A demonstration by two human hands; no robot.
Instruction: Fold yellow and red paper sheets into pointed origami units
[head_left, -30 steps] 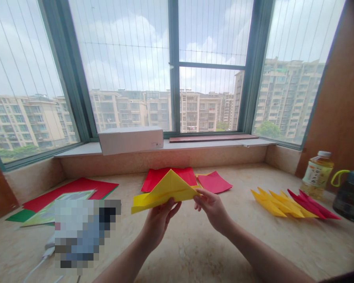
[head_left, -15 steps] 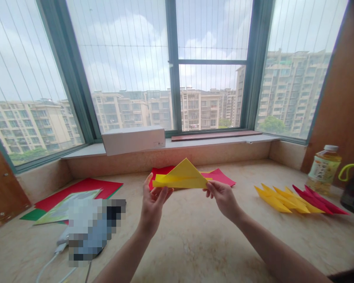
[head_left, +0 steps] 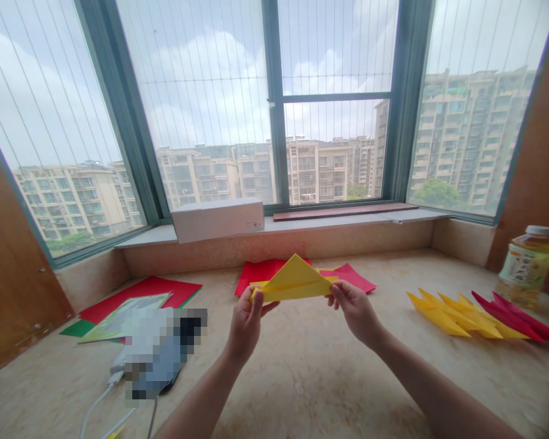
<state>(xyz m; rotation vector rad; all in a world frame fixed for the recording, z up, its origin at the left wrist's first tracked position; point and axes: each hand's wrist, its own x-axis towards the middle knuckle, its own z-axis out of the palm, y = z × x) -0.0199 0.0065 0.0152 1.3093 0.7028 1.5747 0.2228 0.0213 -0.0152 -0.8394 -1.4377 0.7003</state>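
A folded piece of yellow paper (head_left: 296,279) is held up above the counter, its peak pointing up and a strip-like flap across its lower part. My left hand (head_left: 249,317) pinches its left end, thumb on the near side. At the right corner, my right hand (head_left: 353,306) grips it between thumb and fingers. Behind the folded paper lie red sheets (head_left: 247,275) and a pinkish-red sheet (head_left: 352,277), partly hidden by it.
Pointed folded yellow papers (head_left: 452,314) and dark pink ones (head_left: 515,314) lie at the right, before a drink bottle (head_left: 526,268). Red and green sheets (head_left: 141,292) and a pixelated item with cables (head_left: 160,353) occupy the left. A white box (head_left: 217,221) rests on the sill.
My left thumb has shifted up and outward to the left end of the yellow paper. The whole view has swung slightly left, so things appear further right.
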